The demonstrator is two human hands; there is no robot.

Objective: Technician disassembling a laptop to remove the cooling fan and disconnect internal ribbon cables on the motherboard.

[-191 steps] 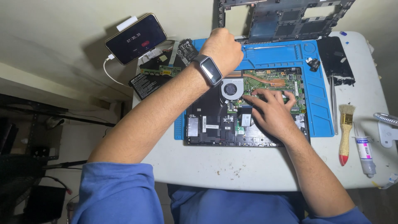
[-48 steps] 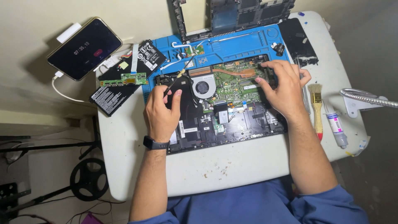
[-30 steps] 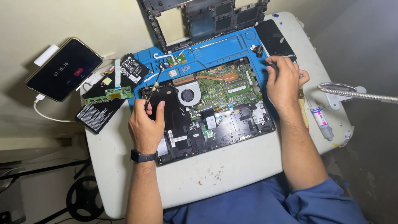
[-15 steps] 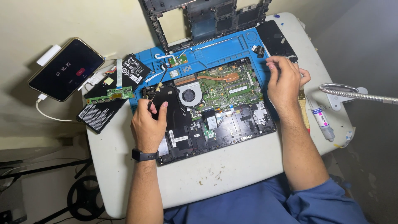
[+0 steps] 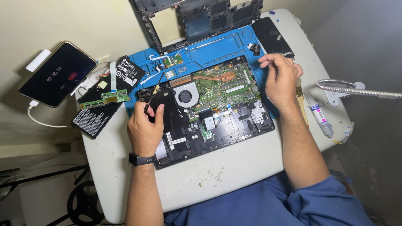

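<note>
The left hand [image 5: 145, 127] rests on the opened laptop [image 5: 209, 111], fingers closed around a thin tool [image 5: 154, 90] pointing away. The right hand [image 5: 281, 77], loosely curled, hovers at the laptop's far right corner.

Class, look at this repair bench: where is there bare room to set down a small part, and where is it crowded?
Free: the white table strip between the opened laptop and the person's lap, and the blue mat between laptop and detached cover. Crowded: left, around the phone and battery; right, by the brush and tube.
</note>
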